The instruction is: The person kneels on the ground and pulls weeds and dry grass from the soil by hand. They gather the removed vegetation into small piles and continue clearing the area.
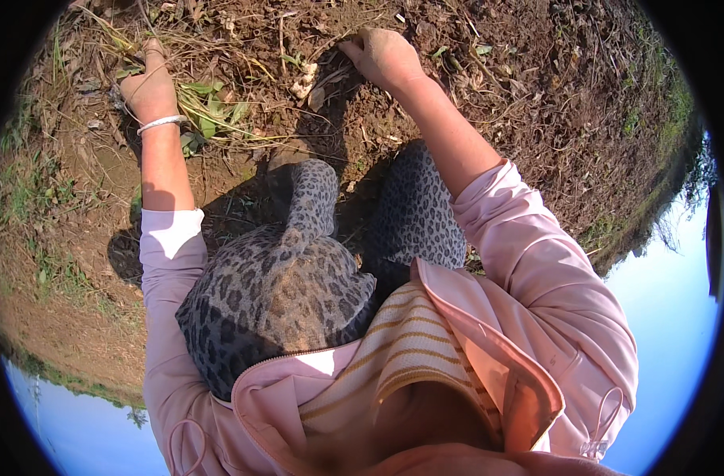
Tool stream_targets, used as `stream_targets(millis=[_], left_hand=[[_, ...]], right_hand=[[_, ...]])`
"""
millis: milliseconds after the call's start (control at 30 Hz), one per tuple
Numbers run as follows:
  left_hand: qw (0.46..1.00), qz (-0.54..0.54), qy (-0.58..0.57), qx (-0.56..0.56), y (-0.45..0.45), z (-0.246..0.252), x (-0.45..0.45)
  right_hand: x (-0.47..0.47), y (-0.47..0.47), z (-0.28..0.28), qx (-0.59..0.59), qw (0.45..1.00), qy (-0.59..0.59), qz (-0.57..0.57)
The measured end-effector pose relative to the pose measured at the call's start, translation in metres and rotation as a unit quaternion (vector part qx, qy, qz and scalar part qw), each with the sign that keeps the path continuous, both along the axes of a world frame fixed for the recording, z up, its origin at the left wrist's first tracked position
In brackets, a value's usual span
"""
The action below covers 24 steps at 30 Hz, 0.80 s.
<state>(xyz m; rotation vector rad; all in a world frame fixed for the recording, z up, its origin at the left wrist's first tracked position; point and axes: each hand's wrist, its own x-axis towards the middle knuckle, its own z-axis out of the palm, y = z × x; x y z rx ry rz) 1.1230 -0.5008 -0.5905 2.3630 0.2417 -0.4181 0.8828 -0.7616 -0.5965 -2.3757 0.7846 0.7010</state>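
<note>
At the upper left, my left hand [151, 89], with a white bracelet at its wrist, is closed around thin plant stems [166, 50]. Green leaves [213, 116] and long grassy stalks stick out to the right of that hand. My right hand [389, 56] is low over the brown soil at the top middle, its fingers curled and their tips pointing left into dry litter. Whether those fingertips pinch anything is hidden. Between the hands lies a pale, lumpy object [305, 80], too unclear to name, beside a dry brown leaf [317, 98].
My bent legs in leopard-print trousers [314, 279] are below the hands and cast dark shadows on the ground. Dry stalks and leaf litter [534, 113] cover the soil to the right. Green grass [41, 196] grows at the left.
</note>
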Motion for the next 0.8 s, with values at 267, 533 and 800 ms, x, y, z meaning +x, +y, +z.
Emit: stream_targets(millis=[267, 533, 800], left_hand=[[0.915, -0.171, -0.168, 0.324, -0.002, -0.062, 0.120], [0.918, -0.143, -0.318, 0.188, -0.001, -0.088, 0.100], [0.914, -0.155, -0.305, 0.219, -0.006, -0.085, 0.104]], right_hand=[[0.025, 0.039, 0.011, 0.064, 0.997, -0.017, 0.034], [0.007, 0.022, 0.039, 0.177, 0.984, -0.022, 0.006], [-0.056, -0.032, 0.194, 0.065, 0.982, 0.112, -0.137]])
